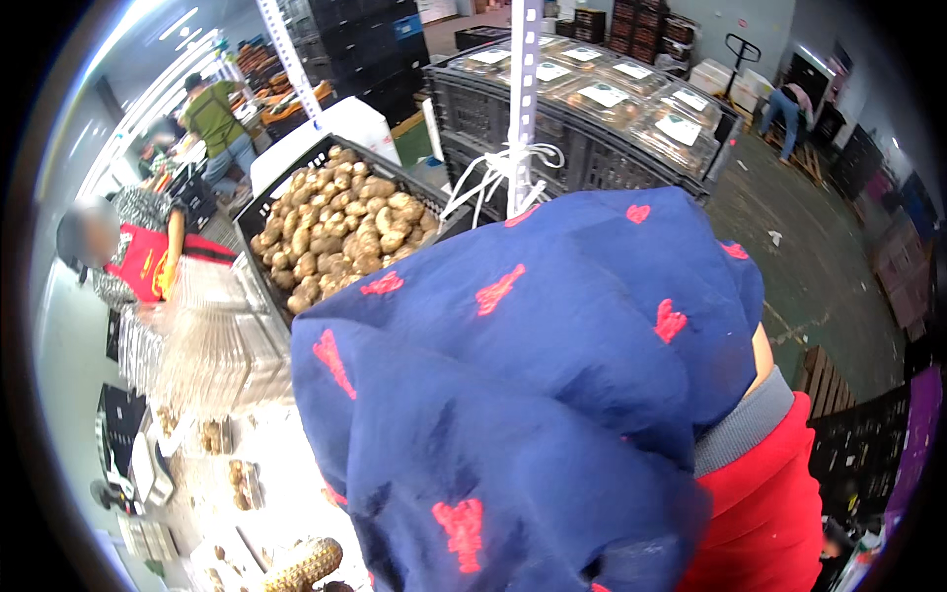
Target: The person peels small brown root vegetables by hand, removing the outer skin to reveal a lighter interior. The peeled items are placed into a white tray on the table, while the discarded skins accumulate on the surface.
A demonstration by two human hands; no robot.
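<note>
Across the middle, very near the camera, spreads a navy blue oversleeve [547,355] printed with red lobsters. It appears to cover my bent right arm, below a red sleeve [755,496] with a grey ribbed cuff. My right hand is out of sight. At the bottom edge a beige, bumpy gloved hand [303,564] shows in part; it seems to be my left hand, and its grip is cut off. Close by, clear punnets of tubers [240,485] lie on the bright white table [285,481]. Beyond the sleeve, a black crate [255,248] holds many brown taro-like tubers [344,222].
Clear plastic trays [214,348] are stacked beside a co-worker in a red apron [144,263]. A perforated metal post [522,96] with white ties rises ahead. Behind it, black crates [607,159] carry lidded, labelled packs [603,96]. A pallet jack [740,59] stands farther off.
</note>
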